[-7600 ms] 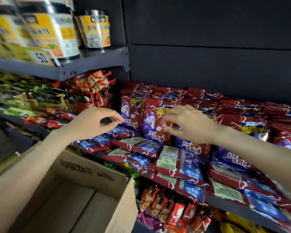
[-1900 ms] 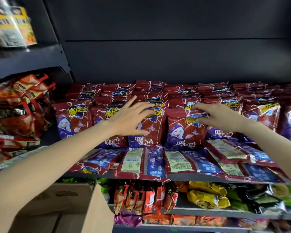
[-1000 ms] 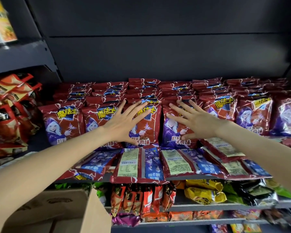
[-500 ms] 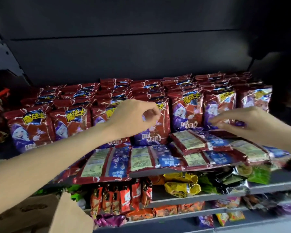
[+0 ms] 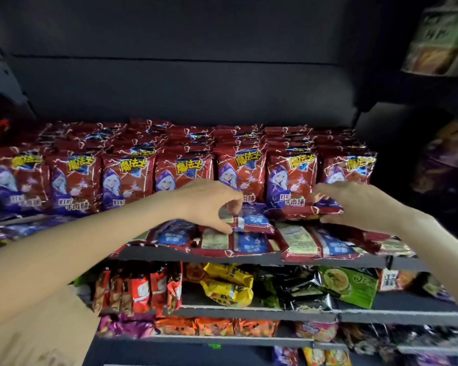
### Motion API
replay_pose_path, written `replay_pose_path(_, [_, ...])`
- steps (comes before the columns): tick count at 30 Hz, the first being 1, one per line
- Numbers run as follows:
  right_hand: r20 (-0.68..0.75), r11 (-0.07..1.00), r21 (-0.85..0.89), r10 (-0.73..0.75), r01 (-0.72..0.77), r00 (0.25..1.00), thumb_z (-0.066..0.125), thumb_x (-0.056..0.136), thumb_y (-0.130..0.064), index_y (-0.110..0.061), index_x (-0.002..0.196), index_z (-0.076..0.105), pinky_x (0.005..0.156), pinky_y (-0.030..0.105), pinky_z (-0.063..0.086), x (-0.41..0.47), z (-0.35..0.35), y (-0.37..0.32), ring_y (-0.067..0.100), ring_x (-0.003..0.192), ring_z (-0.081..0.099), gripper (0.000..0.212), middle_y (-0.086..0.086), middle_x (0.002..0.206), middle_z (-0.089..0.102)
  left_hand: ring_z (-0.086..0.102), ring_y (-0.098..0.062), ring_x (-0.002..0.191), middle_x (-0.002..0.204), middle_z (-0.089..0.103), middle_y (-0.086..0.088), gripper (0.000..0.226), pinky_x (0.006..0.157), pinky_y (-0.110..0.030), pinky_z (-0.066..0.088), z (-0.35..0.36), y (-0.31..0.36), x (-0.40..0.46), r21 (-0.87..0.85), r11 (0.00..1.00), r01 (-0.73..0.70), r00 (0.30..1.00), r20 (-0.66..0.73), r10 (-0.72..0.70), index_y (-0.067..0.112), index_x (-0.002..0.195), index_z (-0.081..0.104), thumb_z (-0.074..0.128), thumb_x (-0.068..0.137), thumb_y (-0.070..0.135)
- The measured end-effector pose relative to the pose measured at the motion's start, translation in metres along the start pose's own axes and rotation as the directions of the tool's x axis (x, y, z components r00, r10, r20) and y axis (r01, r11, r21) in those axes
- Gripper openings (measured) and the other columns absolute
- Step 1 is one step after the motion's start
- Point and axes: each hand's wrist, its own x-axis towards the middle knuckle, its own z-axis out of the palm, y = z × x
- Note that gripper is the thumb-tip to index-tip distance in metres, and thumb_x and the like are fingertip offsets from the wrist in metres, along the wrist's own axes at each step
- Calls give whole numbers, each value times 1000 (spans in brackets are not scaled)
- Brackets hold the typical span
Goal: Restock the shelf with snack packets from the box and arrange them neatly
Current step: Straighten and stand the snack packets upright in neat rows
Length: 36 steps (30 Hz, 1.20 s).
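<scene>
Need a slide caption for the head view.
Left hand pinches a flat packet; right hand grips another packet at the shelf front.

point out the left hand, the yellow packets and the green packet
left hand (image 5: 206, 199), head view, back of the hand
yellow packets (image 5: 229, 285), head view, middle of the pile
green packet (image 5: 351, 285), head view, its front face

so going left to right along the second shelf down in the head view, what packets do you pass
red packets → yellow packets → black packets → green packet
</scene>
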Motion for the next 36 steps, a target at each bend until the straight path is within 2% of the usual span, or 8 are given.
replay_pose_path(9, [-244, 987, 147, 105, -71, 964, 60, 91, -31, -26, 116, 55, 66, 33, 49, 40, -6, 26, 19, 65, 58, 25, 5, 105, 68, 46, 0, 52, 69, 54, 17, 27, 62, -27, 36, -20, -28, 44, -16, 977, 214, 935, -287, -210, 22, 119, 57, 44, 98, 34])
replay_pose_path(12, [-273, 980, 163, 159, -117, 949, 60, 91, -28, -23, 115, 57, 66, 33, 46, 54, -6, 30, 21, 68, 56, 25, 7, 105, 68, 44, -4, 50, 93, 68, 1, 28, 64, -32, 47, -11, -41, 68, -14, 967, 253, 912, -330, -244, 19, 123, 54, 41, 100, 29])
replay_pose_path(15, [-291, 978, 136, 192, -159, 937, 59, 92, -28, -24, 116, 55, 68, 34, 46, 68, -7, 32, 28, 79, 64, 25, 9, 101, 69, 61, -17, 76, 118, 62, -4, 34, 74, -38, 54, 5, -52, 83, 45, 968, 245, 888, -411, -206, 18, 131, 46, 46, 97, 19])
replay_pose_path(19, [-321, 988, 53, 154, -145, 934, 55, 93, -19, -27, 130, 37, 63, 36, 46, 86, -2, 28, 33, 82, 65, 42, 7, 113, 64, 57, -27, 108, 127, 55, -9, 47, 90, -41, 47, 21, -63, 85, 391, 920, 39, 847, -502, 177, 15, 129, 51, 61, 83, 7])
replay_pose_path(22, [-328, 982, -157, 49, -105, 944, 55, 86, -2, -32, 125, 27, 46, 31, 43, 97, 10, 30, 27, 62, 59, 57, 4, 116, 58, 36, -25, 134, 148, 34, -9, 56, 112, -42, 21, 22, -64, 78, 409, 910, -73, 891, -383, 243, 24, 140, 38, 53, 89, 43])
replay_pose_path(27, [-265, 989, -148, -25, -15, 964, 53, 85, 1, -30, 128, 49, 89, 34, 40, 104, 23, 37, 27, 113, 48, 53, 7, 131, 47, -25, -23, 140, 151, -31, -7, 112, 113, -49, -15, 38, -69, 79, 475, 880, -3, 987, -141, 80, 31, 146, -20, 47, 71, 80])
replay_pose_path(31, [-183, 998, -36, -51, 45, 982, 63, 86, -32, -41, 138, 41, 104, 44, 29, 108, 23, 34, 23, 125, 31, 57, 5, 135, 36, -31, -25, 138, 147, -39, -8, 127, 113, -51, -14, 45, -70, 81, 496, 867, 38, 991, -128, 30, 28, 141, -31, 58, 66, 76])
replay_pose_path(36, [-115, 959, -274, -105, 71, 988, 68, 79, -48, -39, 148, 17, 103, 41, 30, 115, 29, 28, 23, 122, 30, 86, 7, 135, 32, -32, -24, 137, 146, -41, -7, 133, 113, -51, -13, 46, -66, 79, 478, 876, 69, 989, -147, 2, 27, 141, -32, 65, 62, 74])
